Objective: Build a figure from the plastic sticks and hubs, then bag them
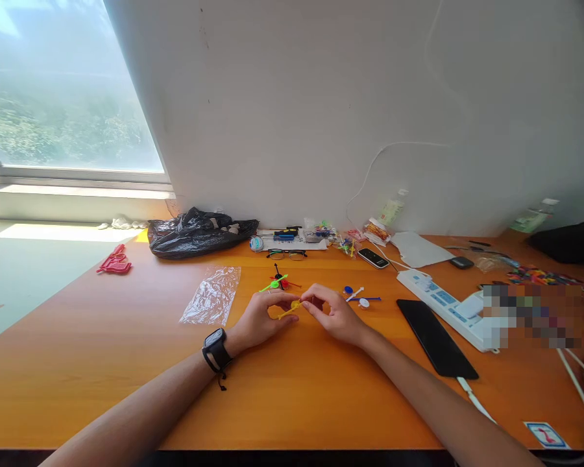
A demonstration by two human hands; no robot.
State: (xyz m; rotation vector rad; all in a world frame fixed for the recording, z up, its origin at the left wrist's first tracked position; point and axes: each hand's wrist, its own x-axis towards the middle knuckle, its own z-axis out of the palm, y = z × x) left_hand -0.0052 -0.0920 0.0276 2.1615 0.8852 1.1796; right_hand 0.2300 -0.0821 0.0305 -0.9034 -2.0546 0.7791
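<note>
A small yellow plastic arrow piece (288,312) with a round part is between my two hands, just above the table. My left hand (267,316), with a dark watch on its wrist, has its thumb and fingers closed around it. Thumb and fingertips of my right hand (331,312) pinch the piece's upper right end. Behind my left hand lie a green arrow piece (274,284), a black one (277,269) and a red one (292,285). To the right of my right hand are a blue arrow piece (372,299), a blue disc (348,290) and a white disc (364,303).
A clear plastic bag (211,295) and a red toy gun (115,261) lie on the left. Along the wall are a black bag (199,235) and glasses (286,254). A phone (435,337) and a power strip (450,308) with cables occupy the right.
</note>
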